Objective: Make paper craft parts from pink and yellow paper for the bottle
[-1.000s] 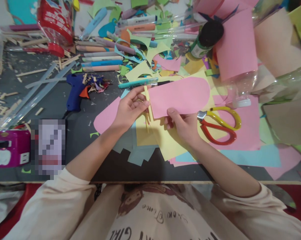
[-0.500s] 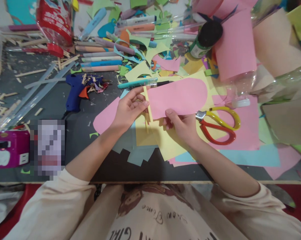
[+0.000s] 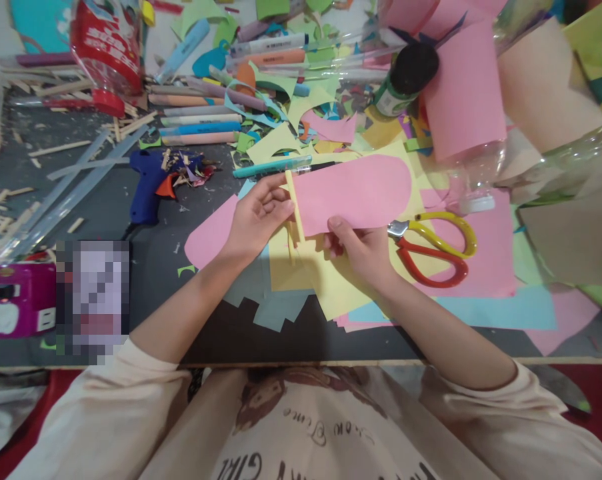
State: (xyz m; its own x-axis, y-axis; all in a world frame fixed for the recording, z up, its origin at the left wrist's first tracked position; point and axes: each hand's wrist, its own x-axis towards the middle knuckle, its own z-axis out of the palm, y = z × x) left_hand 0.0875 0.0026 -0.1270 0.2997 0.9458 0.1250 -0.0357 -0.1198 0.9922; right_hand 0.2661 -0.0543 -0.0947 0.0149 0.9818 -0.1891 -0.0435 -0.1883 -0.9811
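We seem to be at a craft workspace: dark grey table [image 3: 215, 343], coloured paper scraps [image 3: 275, 143], blue plastic glue gun [image 3: 145, 183].

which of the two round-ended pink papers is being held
The pink paper on the right, pinched by the right hand; the other pink paper lies on the table, partly hidden by the left arm.

Paper piece [image 3: 358, 190] over paper sheets [image 3: 491, 267], scissors [image 3: 421, 247] to its right, glue gun [image 3: 145, 193] left, markers [image 3: 201, 127] behind the glue gun.
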